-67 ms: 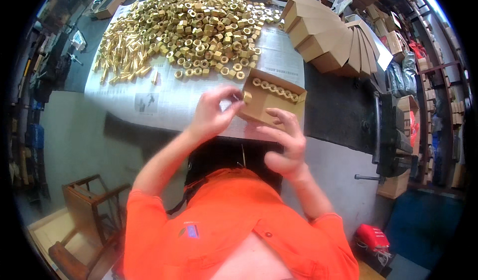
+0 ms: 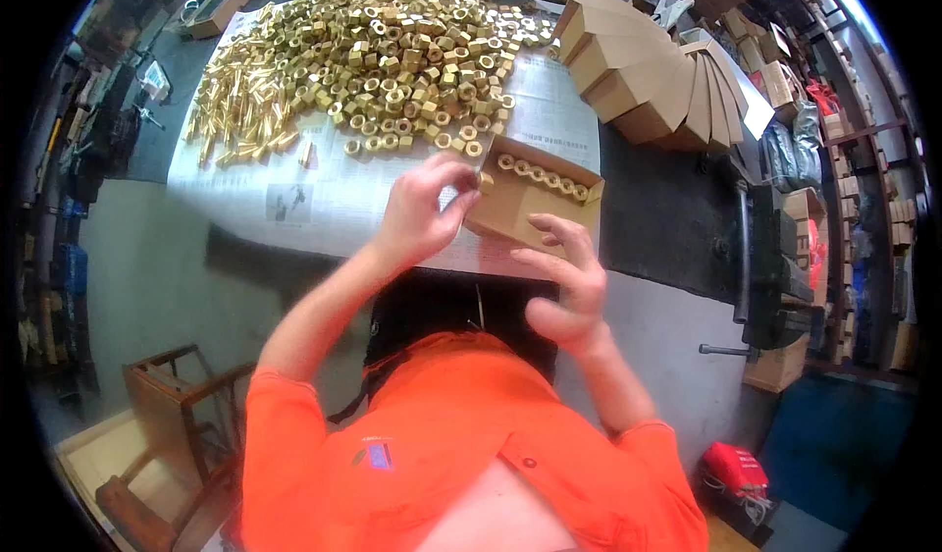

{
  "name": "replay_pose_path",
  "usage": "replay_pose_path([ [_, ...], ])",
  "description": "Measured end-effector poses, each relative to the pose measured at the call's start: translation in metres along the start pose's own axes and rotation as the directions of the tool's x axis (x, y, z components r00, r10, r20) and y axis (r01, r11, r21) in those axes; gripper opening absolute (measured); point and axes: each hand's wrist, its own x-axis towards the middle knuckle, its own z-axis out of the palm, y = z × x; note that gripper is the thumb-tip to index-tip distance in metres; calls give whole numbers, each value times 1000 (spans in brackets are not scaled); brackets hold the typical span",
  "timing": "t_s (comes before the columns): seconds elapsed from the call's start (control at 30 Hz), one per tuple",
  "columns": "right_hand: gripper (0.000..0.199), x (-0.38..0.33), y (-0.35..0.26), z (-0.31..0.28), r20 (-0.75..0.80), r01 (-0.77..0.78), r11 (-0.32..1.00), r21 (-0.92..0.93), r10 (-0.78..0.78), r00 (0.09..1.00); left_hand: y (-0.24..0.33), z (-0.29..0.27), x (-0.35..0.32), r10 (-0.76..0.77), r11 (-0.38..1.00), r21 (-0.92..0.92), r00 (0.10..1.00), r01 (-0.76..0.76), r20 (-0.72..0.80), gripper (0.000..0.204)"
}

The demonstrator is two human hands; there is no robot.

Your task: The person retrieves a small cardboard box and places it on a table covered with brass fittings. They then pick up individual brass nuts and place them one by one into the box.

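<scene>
A shallow brown cardboard box (image 2: 520, 216) sits at the newspaper's near right edge. Along its far wall runs a row of brass hex nuts (image 2: 543, 175), touching one another. My left hand (image 2: 427, 209) reaches to the box's left side, thumb and forefinger closed in a pinch on a single brass nut (image 2: 486, 183) at their tips, partly hidden by the fingers. By the box's near right edge my right hand (image 2: 569, 287) is open, fingers spread, with nothing in it; its fingertips overlap the box's near side.
A big heap of loose brass nuts (image 2: 392, 56) covers the newspaper (image 2: 343, 209), with slim brass pins (image 2: 240, 115) on its left. Fanned cardboard boxes (image 2: 648, 76) stand at the far right. A dark vise (image 2: 775, 267) is at the bench's right edge; a wooden chair (image 2: 177, 395) stands lower left.
My left hand has shifted slightly up and away from me, and the nut at its fingertips has moved a little toward the box's far wall. My right hand has barely moved.
</scene>
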Motion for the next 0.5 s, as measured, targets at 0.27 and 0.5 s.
replay_pose_path([
  [0.27, 40, -13, 10, -11, -39, -49, 999, -22, 48, 998, -2, 18, 30, 197, 910, 349, 974, -223, 110, 11],
  [0.5, 33, -19, 20, -11, -94, -43, 984, -172, 27, 995, -13, 38, 33, 54, 820, 558, 988, -125, 142, 12],
])
